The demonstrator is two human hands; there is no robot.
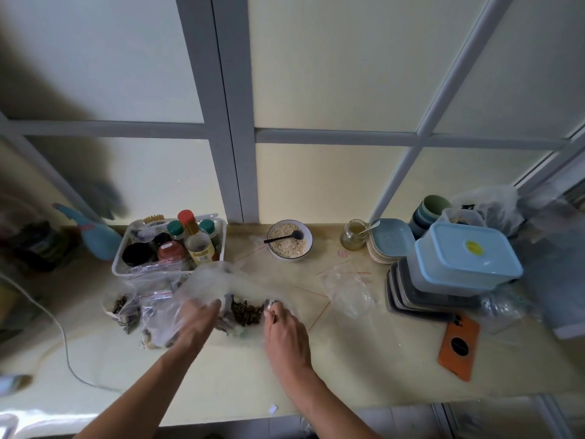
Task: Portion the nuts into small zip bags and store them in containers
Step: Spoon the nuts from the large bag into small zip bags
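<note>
Fingers (211, 307) grip bag (205, 280); nuts (247, 312) just right.

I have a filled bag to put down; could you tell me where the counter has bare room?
Free: the near counter edge in front of both hands, and the strip between the oat bowl and jar. Crowded: around the big nut bag, the white basket, and the stacked containers.
</note>
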